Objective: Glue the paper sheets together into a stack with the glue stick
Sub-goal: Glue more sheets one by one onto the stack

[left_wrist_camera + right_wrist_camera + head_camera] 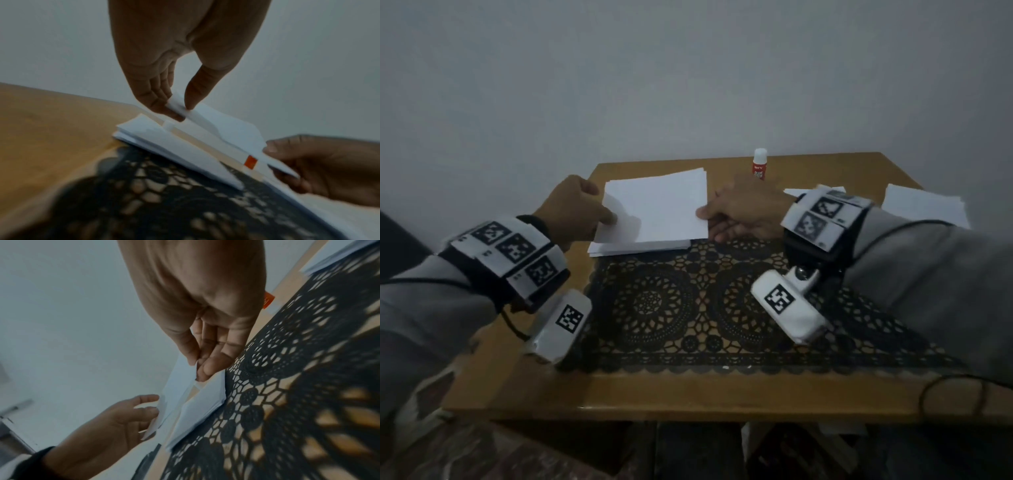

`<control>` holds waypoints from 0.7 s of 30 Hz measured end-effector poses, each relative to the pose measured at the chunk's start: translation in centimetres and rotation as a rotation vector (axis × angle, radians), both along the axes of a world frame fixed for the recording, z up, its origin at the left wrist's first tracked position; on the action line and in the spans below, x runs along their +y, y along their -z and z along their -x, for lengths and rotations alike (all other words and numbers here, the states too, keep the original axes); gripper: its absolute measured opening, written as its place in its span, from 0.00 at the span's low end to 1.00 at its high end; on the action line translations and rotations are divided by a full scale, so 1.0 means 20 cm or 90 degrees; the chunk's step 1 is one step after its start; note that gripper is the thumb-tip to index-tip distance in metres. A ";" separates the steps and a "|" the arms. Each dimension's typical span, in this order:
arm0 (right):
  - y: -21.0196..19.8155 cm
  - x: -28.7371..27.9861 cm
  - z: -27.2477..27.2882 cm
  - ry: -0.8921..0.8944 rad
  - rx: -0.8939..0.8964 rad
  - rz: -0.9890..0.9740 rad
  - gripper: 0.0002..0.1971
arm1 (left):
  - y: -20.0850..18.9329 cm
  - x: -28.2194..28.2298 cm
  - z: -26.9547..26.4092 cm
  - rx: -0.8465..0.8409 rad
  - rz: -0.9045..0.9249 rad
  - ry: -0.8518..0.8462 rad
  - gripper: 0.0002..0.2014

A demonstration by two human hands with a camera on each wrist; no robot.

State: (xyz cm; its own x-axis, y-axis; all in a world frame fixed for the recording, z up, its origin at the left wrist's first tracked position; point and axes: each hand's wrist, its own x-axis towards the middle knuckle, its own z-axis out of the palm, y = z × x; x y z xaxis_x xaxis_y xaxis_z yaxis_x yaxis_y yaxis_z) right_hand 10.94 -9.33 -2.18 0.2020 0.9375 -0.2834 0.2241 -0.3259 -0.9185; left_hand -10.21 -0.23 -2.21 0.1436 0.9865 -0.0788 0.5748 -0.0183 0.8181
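Held over the stack (643, 245) at the centre of the head view: one loose sheet (657, 209), gripped at both sides and not yet laid flat. Best done by squaring the far corners first, lowering the sheet level, then smoothing from the middle outward so no crease or bubble sets in the glue. Risk, at a guess: a skewed landing, hard to correct once stuck.

Left hand (578, 209), at centre left of the head view, closed round the sheet's left edge, thumb on top and fingers beneath, as seen in the left wrist view (176, 104). Right hand (743, 212), at centre right, pinching the right edge between thumb and curled fingers; same pinch plain in the right wrist view (203, 363). Nothing else held in either hand.

Stack lying on the wooden table (688, 394), its near edge overlapping the black lace mat (688, 308). Sheet raised clear of the stack on both sides in the wrist views, sagging slightly between the grips. Glue stick (760, 165) standing upright, capped, at the table's far edge, upper centre of the frame, apart from both hands. More loose paper (924, 205) waiting at the right of the frame, behind the right wrist.
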 end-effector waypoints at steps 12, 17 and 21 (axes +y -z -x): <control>0.07 0.19 0.09 -0.040 -0.259 0.067 0.13 | 0.05 0.08 0.01 0.306 -0.016 0.119 0.11; 0.06 0.11 0.11 -0.276 -0.626 -0.094 0.29 | 0.04 0.00 0.04 0.379 -0.033 0.207 0.19; 0.12 0.12 0.13 -0.318 -0.724 -0.119 0.22 | 0.06 -0.04 0.04 0.490 -0.100 0.238 0.23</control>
State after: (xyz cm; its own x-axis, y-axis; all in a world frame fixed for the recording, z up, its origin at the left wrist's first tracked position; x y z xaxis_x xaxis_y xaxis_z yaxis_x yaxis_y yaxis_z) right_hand 8.32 -6.83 -4.48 -0.1438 0.9889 -0.0364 0.9795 0.1370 -0.1475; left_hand -11.10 -1.09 -3.47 0.4226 0.8930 -0.1547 0.9012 -0.3959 0.1765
